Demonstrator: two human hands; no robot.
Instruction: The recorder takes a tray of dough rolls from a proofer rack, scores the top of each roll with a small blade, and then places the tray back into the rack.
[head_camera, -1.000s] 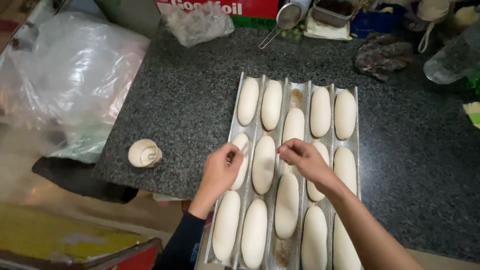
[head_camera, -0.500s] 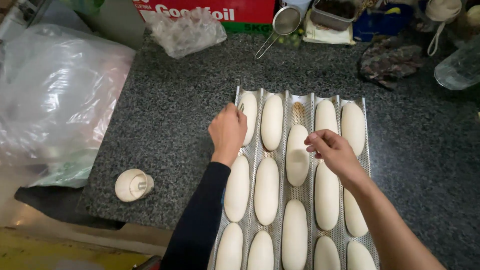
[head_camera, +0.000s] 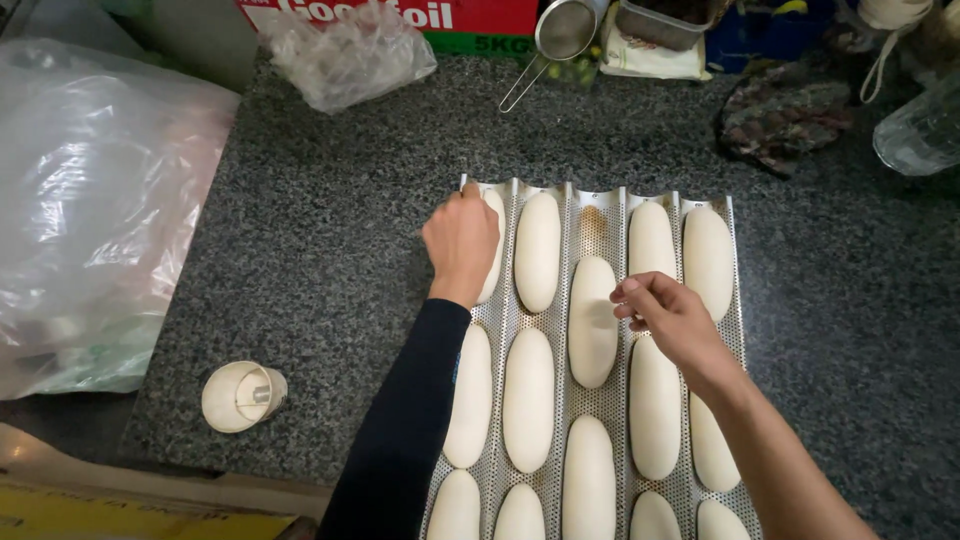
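A: From the left of the frame: a clear plastic bag (head_camera: 90, 200), a small white cup-shaped cutter (head_camera: 243, 396) lower left on the granite counter (head_camera: 330, 250), then the perforated baguette tray (head_camera: 608, 215) in the middle, full of dough loaves.

B: The hands?

A: The left hand (head_camera: 461, 240) sits curled over the top-left dough loaf (head_camera: 494, 250); whether its fingers pinch it, I cannot tell. The right hand (head_camera: 668, 315) hovers, fingertips drawn together, beside the middle loaf (head_camera: 592, 320), seemingly holding nothing.

B: Risk?

A: Soft dough could dent or deflate under a firm press, I judge.

B: Since half a second ago?

A: The left hand sits further up at the tray's top-left corner; the right has barely shifted.
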